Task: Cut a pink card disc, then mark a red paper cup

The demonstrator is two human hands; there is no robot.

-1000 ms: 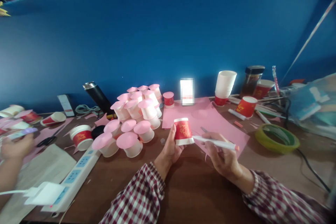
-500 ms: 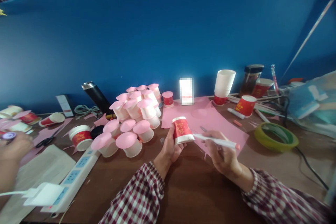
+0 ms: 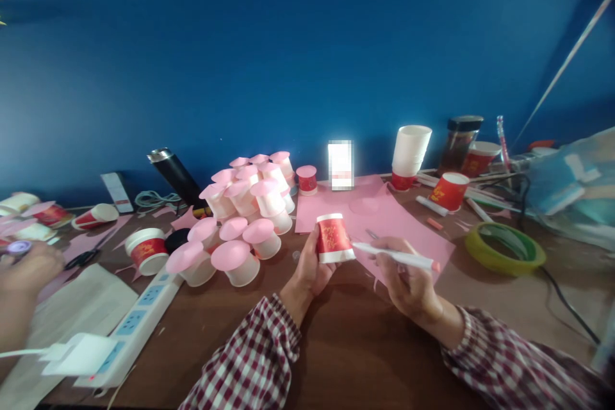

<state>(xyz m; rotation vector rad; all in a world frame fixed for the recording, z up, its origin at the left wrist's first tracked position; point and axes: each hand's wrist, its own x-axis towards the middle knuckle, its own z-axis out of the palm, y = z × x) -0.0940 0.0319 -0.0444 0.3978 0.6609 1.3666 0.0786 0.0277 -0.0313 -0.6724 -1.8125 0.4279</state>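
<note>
While the view has crept up a touch over the last second, pretty much nothing else has moved: the red paper cup (image 3: 334, 238) sits in the same spot above the brown table (image 3: 346, 346), so whatever's being done to its rim looks like slow, fiddly work still in progress. The left hand (image 3: 310, 269) is wrapped around the cup from behind, holding it upside down with the white rim at the bottom, in front of the pink paper sheet (image 3: 384, 218). The right hand (image 3: 408, 278) is closed on a white pen-like tool (image 3: 394, 257), held almost flat, tip touching the cup's lower edge. Both wrists hover just off the table. Off to the left, a co-worker's hand (image 3: 26, 269) has shifted slightly, near the stack of pink-topped cups (image 3: 240, 218).
</note>
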